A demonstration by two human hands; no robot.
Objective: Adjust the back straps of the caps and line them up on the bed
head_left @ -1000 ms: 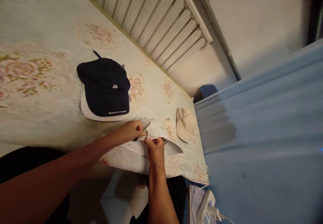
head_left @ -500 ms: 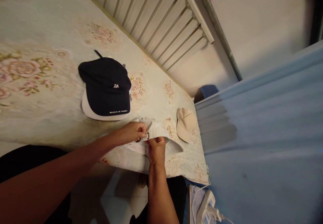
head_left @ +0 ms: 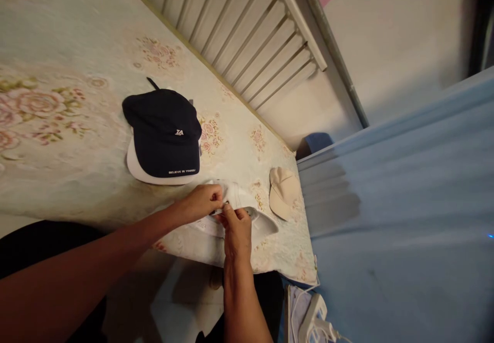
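A white cap (head_left: 247, 205) lies near the front edge of a floral-patterned bed surface (head_left: 57, 142). My left hand (head_left: 203, 201) is closed on the cap's back strap from the left. My right hand (head_left: 236, 227) pinches the same strap from below, fingers together. The strap and its buckle are mostly hidden between my fingertips. A navy cap (head_left: 164, 132) with white lettering rests on top of another white cap (head_left: 135, 165) farther back. A beige cap (head_left: 282, 191) lies to the right of my hands.
A white slatted rail (head_left: 250, 29) runs along the far edge of the bed. A blue curtain or sheet (head_left: 405, 204) fills the right side. A white power strip with plugs (head_left: 314, 320) lies on the floor at the bottom.
My right hand has shifted slightly up toward my left hand on the cap's strap. The caps have not moved.
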